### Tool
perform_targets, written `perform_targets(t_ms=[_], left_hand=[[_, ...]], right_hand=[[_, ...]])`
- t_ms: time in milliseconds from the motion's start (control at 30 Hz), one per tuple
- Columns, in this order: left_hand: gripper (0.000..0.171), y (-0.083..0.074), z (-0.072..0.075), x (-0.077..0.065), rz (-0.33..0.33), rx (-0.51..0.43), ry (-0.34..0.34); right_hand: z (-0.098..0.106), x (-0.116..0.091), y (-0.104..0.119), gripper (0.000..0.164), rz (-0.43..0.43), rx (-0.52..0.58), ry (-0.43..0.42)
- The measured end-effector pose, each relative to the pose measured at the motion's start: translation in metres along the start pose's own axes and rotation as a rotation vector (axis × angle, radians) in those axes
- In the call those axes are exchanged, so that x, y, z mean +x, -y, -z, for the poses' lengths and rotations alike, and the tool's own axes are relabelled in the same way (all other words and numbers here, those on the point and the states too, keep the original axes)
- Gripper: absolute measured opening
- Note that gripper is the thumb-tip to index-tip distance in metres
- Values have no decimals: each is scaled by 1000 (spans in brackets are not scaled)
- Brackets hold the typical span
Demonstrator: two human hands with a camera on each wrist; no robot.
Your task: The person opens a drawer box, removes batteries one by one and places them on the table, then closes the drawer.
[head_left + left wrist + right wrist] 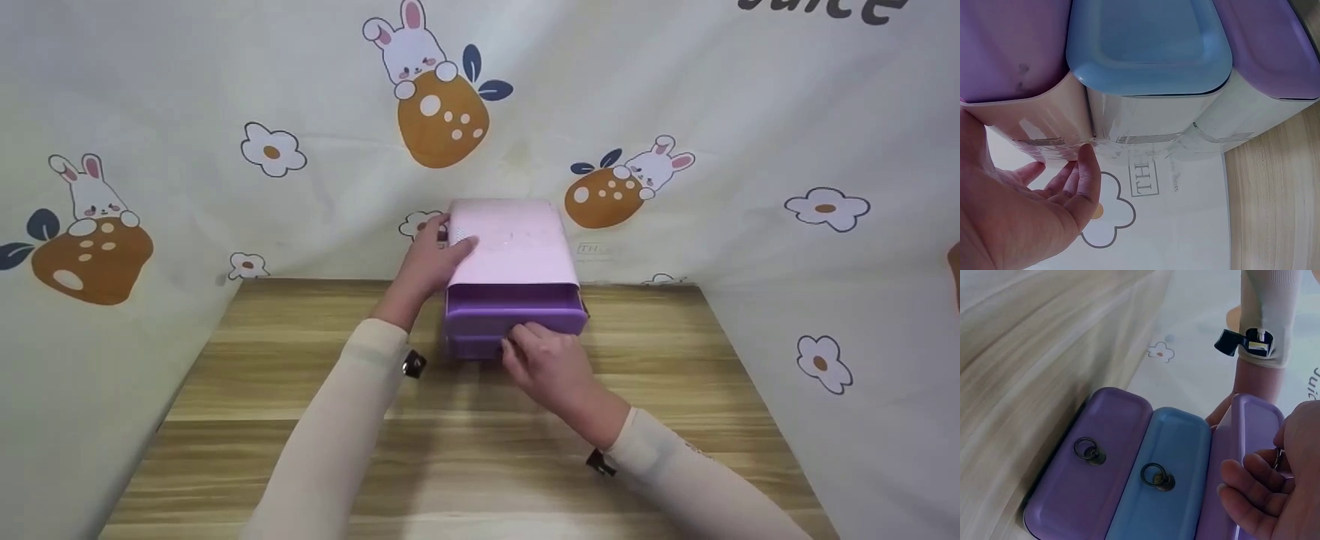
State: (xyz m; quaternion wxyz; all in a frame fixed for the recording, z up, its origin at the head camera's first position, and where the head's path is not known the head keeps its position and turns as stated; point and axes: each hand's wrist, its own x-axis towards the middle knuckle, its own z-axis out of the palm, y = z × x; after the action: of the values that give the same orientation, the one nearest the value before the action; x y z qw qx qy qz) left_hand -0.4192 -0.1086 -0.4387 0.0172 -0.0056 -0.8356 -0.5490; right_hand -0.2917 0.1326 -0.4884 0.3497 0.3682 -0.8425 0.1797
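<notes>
A small three-tier drawer cabinet (pixel 510 240) with a pink top stands on the table. Its top purple drawer (pixel 517 321) is partly pulled out, showing a purple interior. My right hand (pixel 551 364) is at that drawer's front, where fingers and thumb pinch a small metal pull (pixel 1279 458). My left hand (pixel 435 259) holds the cabinet's left side, thumb over the top edge and bent fingers (pixel 1088 169) against the side wall. Below are a blue drawer (pixel 1165 444) and a lower purple drawer (pixel 1112 427), both closed, each with a ring pull.
The wood-grain table (pixel 480 465) extends in front and to both sides. A pale cloth backdrop (pixel 322 217) printed with rabbits and flowers rises close behind the cabinet. Clear tape (pixel 1151 147) runs across the tiers. A black wrist mount (pixel 414 364) sits at my left cuff.
</notes>
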Motion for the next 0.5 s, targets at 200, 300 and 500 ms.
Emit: perform_targets(t_ms=[200,300,500], left_hand=[[87,-1,0,-1,-19,2,-13],[87,-1,-1,-2,-18,12,-16],[87,-3,0,-2,-2,12,-7]], right_hand=[[-3,7,-4,24,-28,7,27],[-4,9,-6,24,-45,9,39],[-8,14,-11,24,-44,2,41]])
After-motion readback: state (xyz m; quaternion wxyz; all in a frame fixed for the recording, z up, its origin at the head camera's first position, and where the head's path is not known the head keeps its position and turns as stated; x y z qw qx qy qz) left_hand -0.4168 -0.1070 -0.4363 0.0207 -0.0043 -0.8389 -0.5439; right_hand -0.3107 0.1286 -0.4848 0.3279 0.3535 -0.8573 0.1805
